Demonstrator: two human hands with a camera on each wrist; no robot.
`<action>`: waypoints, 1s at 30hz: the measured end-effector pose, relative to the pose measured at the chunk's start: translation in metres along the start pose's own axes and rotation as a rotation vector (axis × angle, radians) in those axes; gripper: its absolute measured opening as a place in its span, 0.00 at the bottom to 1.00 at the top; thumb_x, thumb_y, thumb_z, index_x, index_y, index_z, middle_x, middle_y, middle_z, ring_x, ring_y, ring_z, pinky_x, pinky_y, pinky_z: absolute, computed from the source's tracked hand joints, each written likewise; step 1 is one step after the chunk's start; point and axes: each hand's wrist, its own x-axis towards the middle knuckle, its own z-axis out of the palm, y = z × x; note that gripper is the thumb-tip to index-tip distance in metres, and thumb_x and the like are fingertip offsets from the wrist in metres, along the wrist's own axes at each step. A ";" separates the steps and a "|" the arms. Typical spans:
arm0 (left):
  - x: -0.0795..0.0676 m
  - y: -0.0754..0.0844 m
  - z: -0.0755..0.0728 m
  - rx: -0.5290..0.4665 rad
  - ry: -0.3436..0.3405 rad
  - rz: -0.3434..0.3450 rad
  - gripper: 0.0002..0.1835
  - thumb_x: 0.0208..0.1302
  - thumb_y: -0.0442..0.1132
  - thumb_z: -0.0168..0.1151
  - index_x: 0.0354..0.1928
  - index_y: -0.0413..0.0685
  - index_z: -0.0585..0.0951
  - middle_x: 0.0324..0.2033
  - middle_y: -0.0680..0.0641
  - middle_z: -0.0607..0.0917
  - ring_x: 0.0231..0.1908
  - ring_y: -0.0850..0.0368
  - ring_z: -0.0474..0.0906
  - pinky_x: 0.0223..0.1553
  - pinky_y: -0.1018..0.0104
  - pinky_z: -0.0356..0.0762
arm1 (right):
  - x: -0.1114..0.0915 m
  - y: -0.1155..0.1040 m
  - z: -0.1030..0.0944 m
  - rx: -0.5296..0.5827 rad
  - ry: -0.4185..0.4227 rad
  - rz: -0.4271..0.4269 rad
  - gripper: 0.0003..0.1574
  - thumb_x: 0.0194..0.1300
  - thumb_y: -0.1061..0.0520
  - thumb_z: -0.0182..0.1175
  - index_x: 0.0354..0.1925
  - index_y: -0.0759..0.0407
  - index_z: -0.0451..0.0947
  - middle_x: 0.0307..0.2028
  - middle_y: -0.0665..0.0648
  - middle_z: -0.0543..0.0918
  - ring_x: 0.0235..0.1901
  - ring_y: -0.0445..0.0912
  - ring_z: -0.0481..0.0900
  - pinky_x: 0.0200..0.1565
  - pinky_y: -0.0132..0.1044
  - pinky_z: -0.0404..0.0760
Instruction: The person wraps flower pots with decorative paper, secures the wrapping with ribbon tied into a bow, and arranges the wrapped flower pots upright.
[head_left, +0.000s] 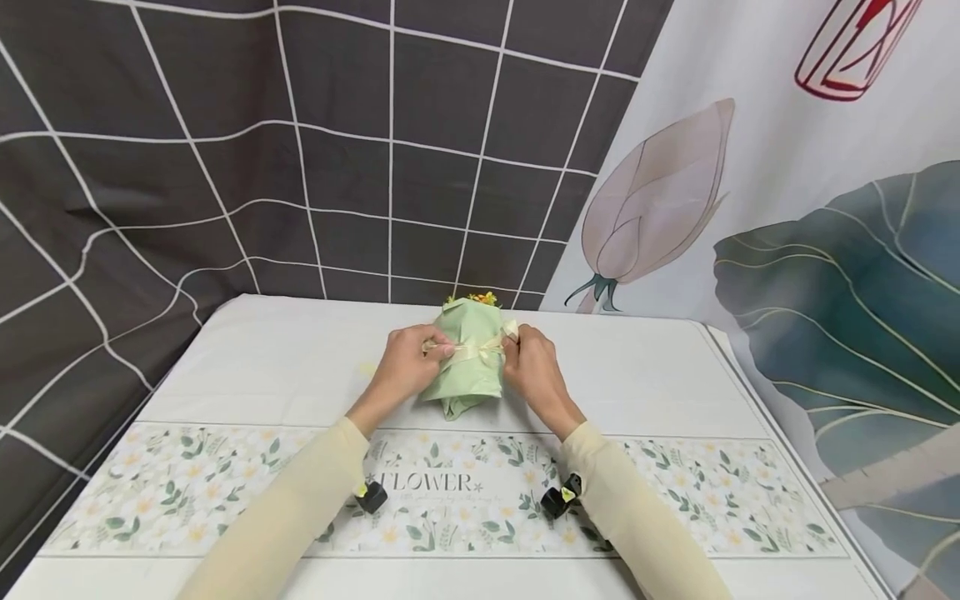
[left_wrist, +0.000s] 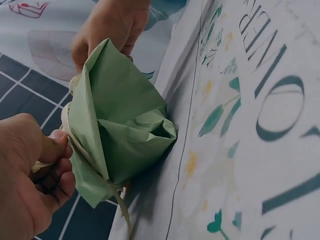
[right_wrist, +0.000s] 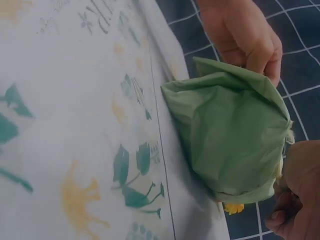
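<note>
A small bouquet in pale green wrapping paper (head_left: 463, 379) lies on the table, with orange and yellow flowers (head_left: 483, 298) showing at its far end. A cream ribbon (head_left: 472, 352) circles its middle, with a knot or bow at the front. On the bouquet's left side my left hand (head_left: 408, 357) pinches a ribbon end between thumb and forefinger. Ribbon also shows at the fingertips of my right hand (head_left: 534, 365), which pinches it on the other side. In the left wrist view one ribbon tail (left_wrist: 124, 212) hangs below the paper (left_wrist: 132, 90). A yellow flower (right_wrist: 233, 208) peeks out in the right wrist view.
The white tablecloth (head_left: 285, 367) carries a printed floral band with the word FLOWER (head_left: 431, 482). Behind the table hangs a dark grid-patterned cloth (head_left: 337, 167). A curtain with a lotus print (head_left: 652, 200) hangs at the right. Each wrist wears a small black camera (head_left: 371, 497).
</note>
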 end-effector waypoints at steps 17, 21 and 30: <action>0.016 -0.005 0.000 -0.460 -0.378 -0.523 0.28 0.63 0.70 0.66 0.30 0.51 0.79 0.17 0.58 0.70 0.21 0.64 0.67 0.27 0.71 0.71 | 0.009 0.006 -0.007 0.631 -0.670 0.474 0.50 0.70 0.23 0.54 0.60 0.66 0.78 0.40 0.59 0.90 0.34 0.45 0.88 0.40 0.40 0.89; 0.016 0.000 0.003 -0.535 -0.382 -0.494 0.23 0.60 0.60 0.75 0.42 0.47 0.84 0.24 0.57 0.78 0.27 0.64 0.75 0.33 0.71 0.77 | 0.009 0.011 -0.011 0.670 -0.680 0.401 0.40 0.74 0.31 0.58 0.61 0.65 0.77 0.42 0.58 0.90 0.38 0.46 0.89 0.44 0.43 0.89; 0.017 0.012 -0.003 -0.361 -0.133 -0.011 0.50 0.43 0.42 0.88 0.68 0.51 0.69 0.62 0.44 0.78 0.64 0.44 0.76 0.70 0.46 0.71 | 0.009 0.012 -0.021 0.495 -0.273 -0.006 0.49 0.54 0.53 0.81 0.70 0.53 0.69 0.60 0.58 0.81 0.60 0.52 0.79 0.66 0.49 0.76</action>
